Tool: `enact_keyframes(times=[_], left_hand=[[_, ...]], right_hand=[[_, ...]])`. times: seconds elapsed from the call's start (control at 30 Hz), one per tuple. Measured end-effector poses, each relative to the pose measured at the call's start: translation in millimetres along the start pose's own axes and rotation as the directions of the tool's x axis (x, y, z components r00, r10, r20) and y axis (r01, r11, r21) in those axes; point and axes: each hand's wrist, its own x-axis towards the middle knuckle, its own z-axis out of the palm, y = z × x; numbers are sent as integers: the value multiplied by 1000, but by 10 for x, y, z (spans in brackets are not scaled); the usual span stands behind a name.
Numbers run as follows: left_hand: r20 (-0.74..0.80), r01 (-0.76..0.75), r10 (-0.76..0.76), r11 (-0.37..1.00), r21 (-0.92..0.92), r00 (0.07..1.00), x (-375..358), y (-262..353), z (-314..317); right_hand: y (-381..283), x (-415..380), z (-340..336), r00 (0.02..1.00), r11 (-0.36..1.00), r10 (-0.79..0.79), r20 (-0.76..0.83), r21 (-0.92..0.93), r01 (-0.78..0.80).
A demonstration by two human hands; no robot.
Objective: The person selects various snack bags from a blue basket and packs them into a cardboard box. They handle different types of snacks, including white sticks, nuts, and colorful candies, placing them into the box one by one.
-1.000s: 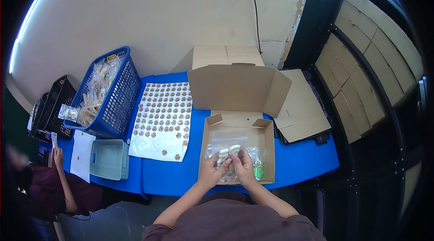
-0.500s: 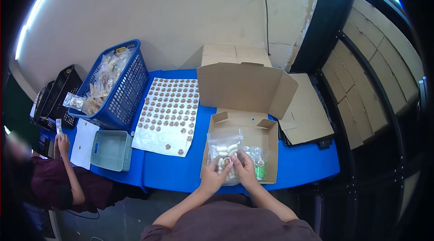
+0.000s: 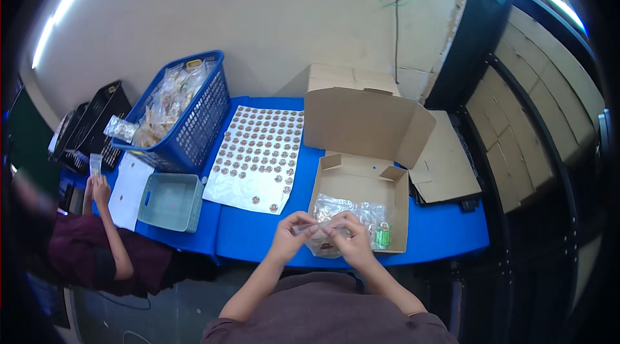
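Note:
My left hand (image 3: 289, 238) and my right hand (image 3: 352, 242) are closed on the upper edge of a clear plastic bag (image 3: 324, 247). Fingertips pinch the plastic from both sides. A round brown sticker shows on the bag, which hangs below my fingers at the front edge of an open cardboard box (image 3: 401, 215). The white pieces inside it are mostly hidden now. In the box, beyond my hands, lie clear packets (image 3: 342, 205) and a packet with green items (image 3: 383, 235).
Left of the box lies a sheet of round stickers (image 3: 258, 150). Farther left stand a blue basket (image 3: 200, 115) full of bags and a grey-green bin (image 3: 171, 202). Flat cardboard (image 3: 445, 170) lies at right. A co-worker (image 3: 97, 247) holds a small packet at far left.
My hands have gone from the bag's middle, with white pieces showing, to pinching its upper edge, and the bag now hangs lower. The view has shifted slightly.

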Motion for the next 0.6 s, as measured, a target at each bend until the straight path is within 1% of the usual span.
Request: enact_keyframes(times=[0.03, 0.07, 0.1, 0.13, 0.2, 0.23, 0.27, 0.3, 0.33, 0.37, 0.4, 0.47, 0.5, 0.53, 0.57, 0.6], left_hand=[[21, 2, -2, 1000, 4, 1000, -14, 81, -108], [56, 24, -34, 987, 158, 998, -39, 184, -211], [80, 36, -63, 950, 309, 995, -68, 279, -286], [82, 25, -53, 949, 313, 995, -113, 367, -338], [91, 93, -106, 985, 143, 990, -266, 498, -464], [152, 80, -95, 992, 101, 984, -321, 481, -609], [144, 76, -90, 992, 103, 985, -389, 498, -701], [104, 24, -33, 996, 91, 994, -457, 520, -793], [63, -30, 25, 996, 80, 998, -530, 535, -888], [65, -48, 37, 983, 179, 997, -601, 526, -1065], [54, -56, 47, 982, 182, 997, -686, 522, -1161], [47, -30, 17, 960, 277, 999, -870, 542, -1334], [58, -2, -14, 966, 260, 998, -963, 575, -1324], [50, 5, -19, 965, 262, 999, -1056, 594, -1272], [40, -29, 18, 957, 288, 999, -1141, 598, -1201], [31, -63, 56, 947, 314, 998, -1225, 578, -1161]], right_hand=[[-7, -38, 75, 997, 998, 56, 49, 20, -57], [3, -65, 151, 988, 993, 107, 108, 40, -112], [28, -75, 210, 984, 992, 110, 137, 44, -117], [19, -88, 262, 986, 993, 98, 137, 46, -105], [-44, -116, 382, 973, 984, 124, 194, 101, -145], [-1, -140, 441, 976, 989, 100, 194, 87, -118], [-17, -146, 527, 975, 989, 94, 202, 91, -115], [-36, -147, 621, 987, 974, 139, 76, 172, -150], [-53, -147, 720, 980, 951, 193, -46, 255, -175], [-65, -150, 817, 982, 951, 186, -33, 257, -171], [-72, -155, 920, 979, 943, 202, -32, 276, -186], [-85, -237, 1134, 968, 921, 247, -33, 319, -224], [49, -309, 1240, 980, 969, 191, 59, 148, -198], [-36, -371, 1373, 978, 967, 196, 65, 152, -204], [-167, -437, 1534, 993, 998, 62, 102, 20, -64], [-259, -494, 1682, 986, 991, -69, 154, -105, 86]])
